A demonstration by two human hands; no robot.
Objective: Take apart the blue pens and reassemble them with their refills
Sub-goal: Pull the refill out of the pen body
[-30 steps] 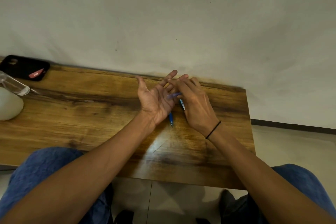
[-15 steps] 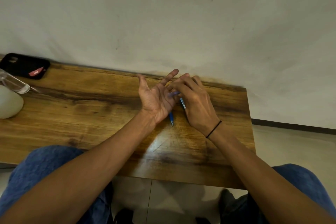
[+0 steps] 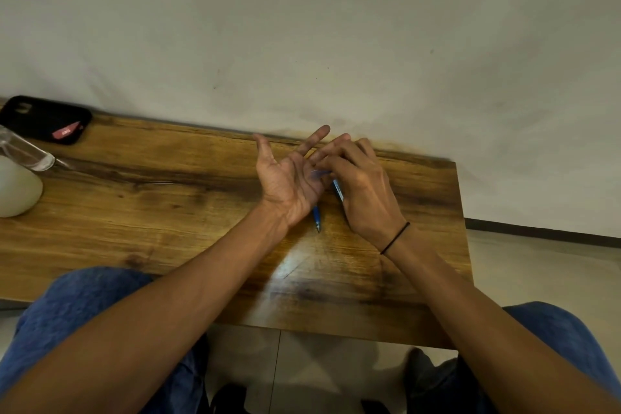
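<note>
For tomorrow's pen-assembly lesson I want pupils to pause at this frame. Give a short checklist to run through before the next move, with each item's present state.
1. Left hand open, palm up, ready to receive parts: ok.
2. Right hand gripping a blue pen piece: ok, though most of it is hidden.
3. A pale blue part lies between the fingertips of both hands: cannot tell what it is.
4. Second blue pen within reach on the table, partly under the left hand: ok.
5. Refills visible: not ok, none can be made out.
6. Phone and bottle away from the work area: ok.
</note>
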